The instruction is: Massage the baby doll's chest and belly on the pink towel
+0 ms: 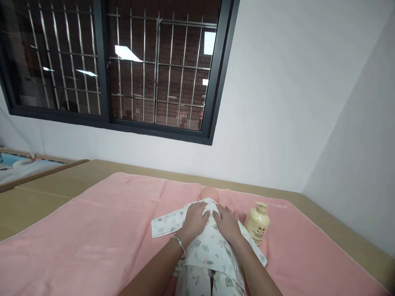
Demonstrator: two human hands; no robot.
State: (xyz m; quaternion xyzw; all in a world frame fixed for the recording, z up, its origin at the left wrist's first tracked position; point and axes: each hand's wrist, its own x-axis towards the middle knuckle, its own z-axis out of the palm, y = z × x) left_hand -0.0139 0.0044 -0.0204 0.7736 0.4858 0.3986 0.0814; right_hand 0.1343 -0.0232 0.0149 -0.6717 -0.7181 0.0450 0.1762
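A baby doll (210,193) lies on a pink towel (101,230), head away from me, dressed in a white printed garment (210,246). My left hand (195,220), a thin bangle on its wrist, lies flat on the doll's chest with its fingers together on the cloth. Beside it, my right hand (227,224) also rests flat on the garment, fingers stretched toward the doll's neck. Neither hand holds anything. A cream pump bottle (257,224) stands upright just right of the doll.
The towel covers a tan surface (46,193) that meets white walls. A dark barred window (123,70) fills the wall ahead. At far left is a wooden-railed cot (27,164) with blue bedding.
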